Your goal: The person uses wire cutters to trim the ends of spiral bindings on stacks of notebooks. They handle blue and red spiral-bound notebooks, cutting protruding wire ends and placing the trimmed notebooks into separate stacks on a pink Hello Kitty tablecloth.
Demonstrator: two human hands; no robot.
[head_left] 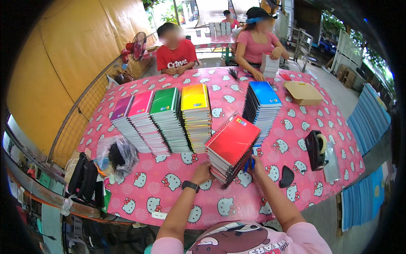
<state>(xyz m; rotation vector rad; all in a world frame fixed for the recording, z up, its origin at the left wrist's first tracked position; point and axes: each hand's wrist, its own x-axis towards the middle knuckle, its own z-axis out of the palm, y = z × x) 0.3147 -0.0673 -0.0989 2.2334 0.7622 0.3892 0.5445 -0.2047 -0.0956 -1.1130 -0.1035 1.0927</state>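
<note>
A tilted stack of red-covered spiral notebooks (234,142) is held between my two hands, over the near middle of the table. My left hand (204,172) is closed on the stack's lower left side, its fingers partly hidden. On the lower right side, my right hand (256,166) grips the same stack. A slim blue thing by the right fingers is too small to make out. Just behind stands a tall stack of blue notebooks (266,95). To the left, purple (122,108), pink (141,103), green (165,100) and yellow notebooks (194,97) stand in stacks.
A pink patterned tablecloth (225,206) covers the table. At right lie a tape dispenser (315,150), a black object (286,176) and a brown box (303,92). A plastic bag (116,156) rests at left. Two people (176,53) (262,42) are across the table.
</note>
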